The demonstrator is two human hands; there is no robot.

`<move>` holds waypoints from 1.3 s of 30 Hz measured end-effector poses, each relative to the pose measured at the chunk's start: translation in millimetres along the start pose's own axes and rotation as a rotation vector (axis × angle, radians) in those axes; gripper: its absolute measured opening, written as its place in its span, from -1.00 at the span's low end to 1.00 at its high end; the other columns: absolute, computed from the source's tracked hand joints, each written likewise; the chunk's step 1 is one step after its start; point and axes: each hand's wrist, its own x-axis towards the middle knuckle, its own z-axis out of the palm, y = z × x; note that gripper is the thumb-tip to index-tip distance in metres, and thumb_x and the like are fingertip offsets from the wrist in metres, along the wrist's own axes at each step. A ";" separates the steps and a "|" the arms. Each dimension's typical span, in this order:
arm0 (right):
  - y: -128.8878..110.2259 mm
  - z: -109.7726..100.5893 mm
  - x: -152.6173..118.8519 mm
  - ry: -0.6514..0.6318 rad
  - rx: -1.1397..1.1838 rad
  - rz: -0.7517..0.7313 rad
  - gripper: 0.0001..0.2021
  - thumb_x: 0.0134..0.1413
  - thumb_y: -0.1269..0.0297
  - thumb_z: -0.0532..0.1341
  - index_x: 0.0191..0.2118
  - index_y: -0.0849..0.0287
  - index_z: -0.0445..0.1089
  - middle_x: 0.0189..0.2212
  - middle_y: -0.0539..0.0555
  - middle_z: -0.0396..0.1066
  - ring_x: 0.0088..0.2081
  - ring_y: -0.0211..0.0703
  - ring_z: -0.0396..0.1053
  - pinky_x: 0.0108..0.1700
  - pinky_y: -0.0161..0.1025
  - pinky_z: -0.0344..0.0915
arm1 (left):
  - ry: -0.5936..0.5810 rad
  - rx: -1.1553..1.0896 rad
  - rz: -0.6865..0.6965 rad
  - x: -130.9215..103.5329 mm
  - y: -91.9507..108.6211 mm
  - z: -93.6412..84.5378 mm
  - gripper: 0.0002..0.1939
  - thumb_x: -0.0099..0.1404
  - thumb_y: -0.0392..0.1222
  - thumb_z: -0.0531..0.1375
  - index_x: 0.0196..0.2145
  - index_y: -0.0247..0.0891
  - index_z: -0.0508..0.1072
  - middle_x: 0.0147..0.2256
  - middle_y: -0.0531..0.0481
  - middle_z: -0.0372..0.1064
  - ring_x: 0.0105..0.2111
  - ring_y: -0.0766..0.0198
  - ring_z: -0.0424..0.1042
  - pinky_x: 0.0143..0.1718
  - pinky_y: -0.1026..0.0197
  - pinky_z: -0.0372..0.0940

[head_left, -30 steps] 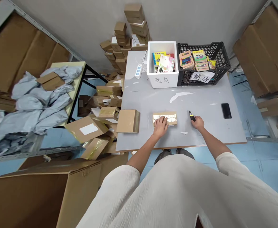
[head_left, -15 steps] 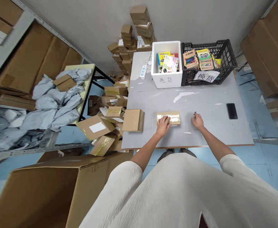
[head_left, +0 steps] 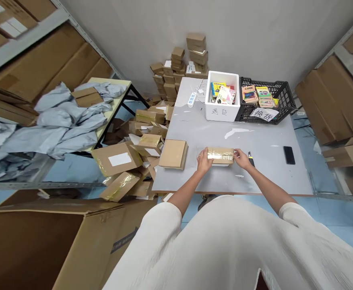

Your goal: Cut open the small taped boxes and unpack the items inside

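Observation:
A small cardboard box (head_left: 220,156) with shiny tape along it sits on the grey table (head_left: 188,127) near the front edge. At its left end is my left hand (head_left: 204,162), fingers wrapped against the side. My right hand (head_left: 241,158) grips the opposite end. Just right of that hand lies a cutter (head_left: 250,158) with a black and yellow body, touched by neither hand's fingers.
A larger brown box (head_left: 173,154) stands left on the table, a black phone (head_left: 289,155) right. Behind are a white foam bin (head_left: 222,113) and a black crate (head_left: 285,106) with books. Boxes pile up left of the table; a big open carton (head_left: 104,229) stands lower left.
My right hand has let go of the cutter and moved left onto the box. My left hand has shifted from the box's top to its left end. The camera view has turned slightly.

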 end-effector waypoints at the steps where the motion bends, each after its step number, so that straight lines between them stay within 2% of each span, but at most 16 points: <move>1: -0.8 -1.4 -0.5 0.010 0.010 -0.006 -0.56 0.26 0.21 0.17 0.22 0.05 0.42 -0.06 0.13 0.61 -0.09 0.02 0.55 0.07 0.03 0.52 | 0.005 -0.014 0.003 0.3 -1.1 0.9 -0.14 0.43 -0.08 0.24 0.57 -0.11 0.03 0.40 -0.31 0.29 0.38 -0.19 0.30 0.35 -0.21 0.25; 4: -3.6 -4.7 0.0 0.042 0.032 -0.019 -0.56 0.23 0.19 0.17 0.21 0.03 0.41 0.01 0.16 0.59 -0.08 0.03 0.56 0.06 0.05 0.54 | 0.013 -0.031 0.045 1.0 -2.5 2.8 -0.14 0.44 -0.10 0.24 0.58 -0.07 0.02 0.45 -0.29 0.23 0.42 -0.19 0.26 0.33 -0.19 0.27; 7: -8.3 -7.1 5.2 0.087 0.027 0.002 -0.51 0.25 0.18 0.15 0.28 0.05 0.32 0.11 0.23 0.56 -0.05 0.03 0.57 0.05 0.04 0.55 | 0.017 -0.069 0.115 1.2 -2.2 5.1 -0.07 0.44 -0.16 0.22 0.62 -0.09 -0.12 0.51 -0.31 0.10 0.45 -0.16 0.23 0.33 -0.15 0.29; 9: -11.5 -8.6 11.3 0.101 0.005 0.006 -0.48 0.28 0.19 0.13 0.32 0.06 0.25 0.15 0.24 0.54 -0.01 0.02 0.57 0.06 0.03 0.54 | 0.025 -0.115 0.130 0.8 -2.2 6.8 0.02 0.44 -0.18 0.22 0.64 -0.13 -0.27 0.55 -0.34 -0.01 0.41 -0.12 0.30 0.29 -0.12 0.34; 11: -13.1 -9.7 18.3 0.075 -0.036 -0.030 -0.49 0.31 0.19 0.10 0.34 0.04 0.24 0.23 0.24 0.50 0.08 0.03 0.55 0.08 0.02 0.53 | 0.023 -0.153 0.131 0.4 -3.2 7.6 0.04 0.44 -0.18 0.21 0.64 -0.14 -0.33 0.55 -0.36 -0.05 0.34 -0.06 0.38 0.24 -0.08 0.39; 13: -12.4 -9.6 25.2 0.023 -0.104 -0.085 -0.51 0.34 0.18 0.08 0.33 0.03 0.29 0.31 0.22 0.46 0.19 0.07 0.50 0.15 0.06 0.51 | 0.003 -0.156 0.141 -0.1 -4.9 6.8 -0.02 0.45 -0.17 0.21 0.63 -0.14 -0.23 0.51 -0.34 0.04 0.33 -0.04 0.39 0.24 -0.07 0.40; 15: -10.1 -8.4 31.5 -0.030 -0.178 -0.109 -0.52 0.36 0.17 0.08 0.33 0.03 0.37 0.31 0.19 0.47 0.27 0.13 0.44 0.25 0.13 0.45 | -0.028 -0.109 0.167 -0.7 -5.9 3.9 -0.17 0.46 -0.17 0.21 0.58 -0.14 0.01 0.46 -0.32 0.15 0.37 -0.05 0.34 0.30 -0.10 0.35; 17: -7.4 -6.9 36.9 -0.074 -0.219 -0.089 -0.52 0.38 0.16 0.09 0.33 0.02 0.42 0.25 0.17 0.54 0.25 0.18 0.45 0.30 0.19 0.41 | -0.046 -0.026 0.182 -2.2 -5.0 -0.8 -0.39 0.48 -0.15 0.22 0.43 -0.12 0.30 0.43 -0.29 0.21 0.43 -0.10 0.24 0.39 -0.16 0.25; 19: -5.7 -6.2 41.4 -0.102 -0.202 -0.050 -0.52 0.41 0.13 0.09 0.33 0.02 0.45 0.20 0.16 0.58 0.21 0.19 0.49 0.30 0.19 0.41 | -0.044 0.050 0.166 -4.8 -2.2 -6.5 -0.59 0.49 -0.13 0.23 0.25 -0.10 0.48 0.45 -0.27 0.20 0.46 -0.16 0.16 0.42 -0.24 0.15; 21: -5.4 -7.5 44.6 -0.126 -0.162 -0.011 -0.50 0.46 0.07 0.05 0.35 0.03 0.44 0.23 0.17 0.57 0.22 0.18 0.49 0.31 0.16 0.41 | -0.024 0.082 0.139 -8.3 1.5 -12.9 -0.69 0.51 -0.12 0.24 0.16 -0.09 0.55 0.45 -0.25 0.19 0.47 -0.18 0.12 0.42 -0.27 0.11; 24: -6.4 -12.2 47.0 -0.178 -0.138 0.042 -0.45 0.50 -0.01 0.00 0.40 0.07 0.40 0.35 0.19 0.48 0.32 0.16 0.43 0.36 0.11 0.36 | 0.015 0.059 0.152 -15.0 5.3 -22.7 -0.77 0.56 -0.11 0.17 0.06 -0.10 0.57 0.38 -0.21 0.29 0.43 -0.08 0.16 0.40 -0.21 0.12; 28: -8.0 -14.4 45.8 -0.230 -0.153 0.046 -0.41 0.49 -0.01 0.01 0.46 0.11 0.32 0.42 0.21 0.39 0.35 0.15 0.40 0.40 0.08 0.32 | -0.034 0.035 0.210 -26.3 3.4 -32.5 -0.71 0.61 -0.12 0.07 -0.15 -0.14 0.59 0.21 -0.17 0.43 0.33 0.00 0.28 0.37 -0.13 0.15; 31: -11.0 -9.1 42.5 -0.224 -0.233 0.016 -0.40 0.44 0.11 0.08 0.49 0.11 0.27 0.42 0.20 0.39 0.35 0.17 0.39 0.40 0.09 0.31 | -0.130 0.080 0.223 -32.0 -0.2 -34.1 -0.79 0.52 -0.15 0.18 0.01 -0.13 0.59 0.29 -0.21 0.36 0.38 -0.05 0.23 0.39 -0.17 0.14; 35: -17.8 -0.4 37.0 -0.216 -0.400 0.013 -0.34 0.36 0.20 0.15 0.53 0.11 0.20 0.41 0.21 0.40 0.33 0.26 0.38 0.35 0.12 0.34 | -0.270 0.220 0.224 -24.6 3.0 -28.8 -0.47 0.41 -0.23 0.25 0.31 -0.08 0.46 0.54 -0.29 0.02 0.53 -0.20 -0.02 0.46 -0.34 0.00; 39: -22.7 2.6 34.4 -0.221 -0.492 0.005 -0.32 0.35 0.24 0.15 0.54 0.12 0.17 0.44 0.20 0.36 0.31 0.27 0.38 0.33 0.09 0.33 | -0.415 0.349 0.238 -5.7 15.6 -23.9 -0.45 0.41 -0.28 0.23 0.33 -0.02 0.46 0.62 -0.24 -0.15 0.60 -0.28 -0.22 0.49 -0.52 -0.23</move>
